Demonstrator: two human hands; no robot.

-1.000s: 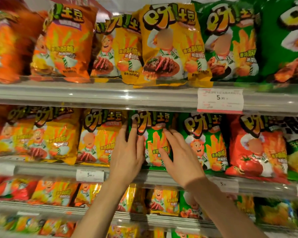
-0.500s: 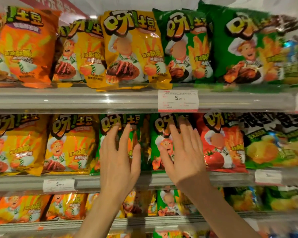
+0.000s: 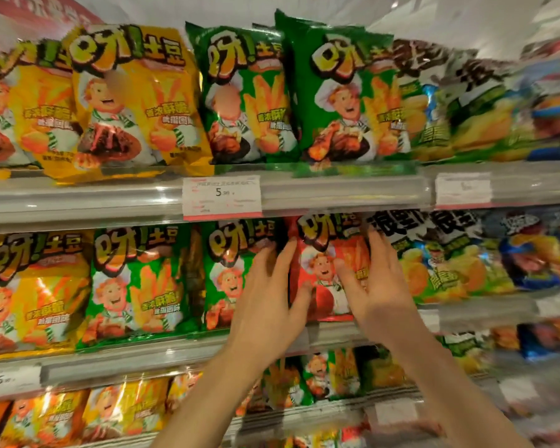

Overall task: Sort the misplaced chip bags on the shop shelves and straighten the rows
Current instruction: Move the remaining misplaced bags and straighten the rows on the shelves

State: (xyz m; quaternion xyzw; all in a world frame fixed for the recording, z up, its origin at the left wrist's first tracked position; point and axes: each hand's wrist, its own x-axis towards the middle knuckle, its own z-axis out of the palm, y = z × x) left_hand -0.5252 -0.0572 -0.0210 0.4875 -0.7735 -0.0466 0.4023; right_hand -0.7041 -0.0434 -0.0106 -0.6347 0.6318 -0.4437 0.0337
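My left hand (image 3: pixel 269 305) and right hand (image 3: pixel 380 286) are up at the middle shelf (image 3: pixel 136 358), fingers spread and fairly straight, flanking the red chip bag (image 3: pixel 325 270). The left fingers lie along its left edge, the right along its right edge; with the blur I cannot tell whether either has closed on it. The bag stands upright between the green bag (image 3: pixel 233 273) and a differently branded green-and-blue one (image 3: pixel 434 263). I judge it light, air-puffed, crinkly and slick, its contents crushable, so I'd take it by the side seams or the flat top seal, never the belly.
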